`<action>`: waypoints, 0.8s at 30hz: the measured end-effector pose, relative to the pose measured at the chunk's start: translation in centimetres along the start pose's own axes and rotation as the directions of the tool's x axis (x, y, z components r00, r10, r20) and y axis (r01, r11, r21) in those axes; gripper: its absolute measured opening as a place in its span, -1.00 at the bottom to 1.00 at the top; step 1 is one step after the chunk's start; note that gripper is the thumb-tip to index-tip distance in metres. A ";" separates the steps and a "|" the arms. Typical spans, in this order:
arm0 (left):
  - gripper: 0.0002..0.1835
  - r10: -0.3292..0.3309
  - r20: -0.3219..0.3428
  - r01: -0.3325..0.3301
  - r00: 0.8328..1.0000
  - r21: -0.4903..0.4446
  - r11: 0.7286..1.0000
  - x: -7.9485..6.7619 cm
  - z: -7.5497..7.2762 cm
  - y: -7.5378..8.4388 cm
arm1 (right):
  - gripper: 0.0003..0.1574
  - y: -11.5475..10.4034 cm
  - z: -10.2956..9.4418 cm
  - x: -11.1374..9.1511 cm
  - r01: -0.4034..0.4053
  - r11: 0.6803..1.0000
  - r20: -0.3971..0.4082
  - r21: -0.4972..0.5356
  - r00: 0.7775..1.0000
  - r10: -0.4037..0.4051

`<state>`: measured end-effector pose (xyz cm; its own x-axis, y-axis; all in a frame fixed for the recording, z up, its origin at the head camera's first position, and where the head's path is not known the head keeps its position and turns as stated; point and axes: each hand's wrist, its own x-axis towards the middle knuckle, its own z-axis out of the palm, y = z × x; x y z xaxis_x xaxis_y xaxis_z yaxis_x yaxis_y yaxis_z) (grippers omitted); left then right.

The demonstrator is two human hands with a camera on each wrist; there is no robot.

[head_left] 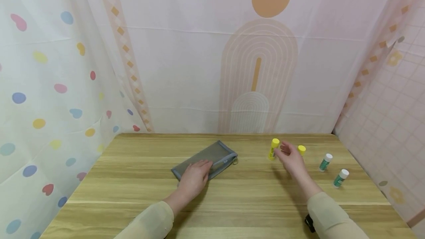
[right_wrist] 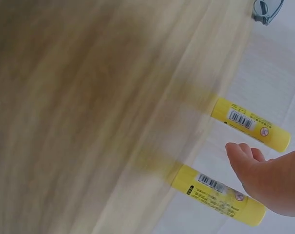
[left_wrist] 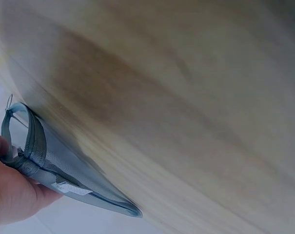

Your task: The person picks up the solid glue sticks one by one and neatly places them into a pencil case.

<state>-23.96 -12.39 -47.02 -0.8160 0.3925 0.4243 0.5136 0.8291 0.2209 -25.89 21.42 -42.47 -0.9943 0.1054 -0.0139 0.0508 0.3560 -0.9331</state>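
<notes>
A grey mesh zipper pouch lies slantwise on the wooden table, its mouth parted toward the right. My left hand rests over its near side; in the left wrist view, fingers and thumb pinch the edge of the pouch near the gaping mouth. My right hand hovers between two upright yellow glue sticks, fingers loosely bent and holding nothing. One glue stick stands just left of the fingertips. The other glue stick is partly hidden behind the hand. In the right wrist view a gap separates the hand from the left glue stick.
Two green glue sticks with white caps, one farther back and one nearer, stand at the right of the table. A black object shows beside the right sleeve. Patterned curtains hang behind and at both sides.
</notes>
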 end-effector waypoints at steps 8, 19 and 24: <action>-0.65 -0.012 0.005 0.012 1.000 -0.016 1.000 0.0 -0.1 0.1 | -0.20 0.4 0.5 0.7 0.005 0.997 -0.051 0.078 0.999 -0.001; -0.66 -0.007 -0.007 0.007 1.000 -0.048 0.999 0.0 -0.3 0.2 | -0.31 0.5 1.2 1.7 0.004 0.993 -0.117 0.121 0.993 0.011; -0.66 -0.017 0.003 0.018 1.000 -0.053 0.998 0.0 -0.3 0.2 | -0.36 0.5 1.3 1.9 0.000 0.993 -0.118 0.121 0.993 0.014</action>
<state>-23.76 -12.38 -46.75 -0.8257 0.3793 0.4176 0.5124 0.8138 0.2741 -27.87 20.57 -43.45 -0.9757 0.2188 0.0154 0.0387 0.2407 -0.9698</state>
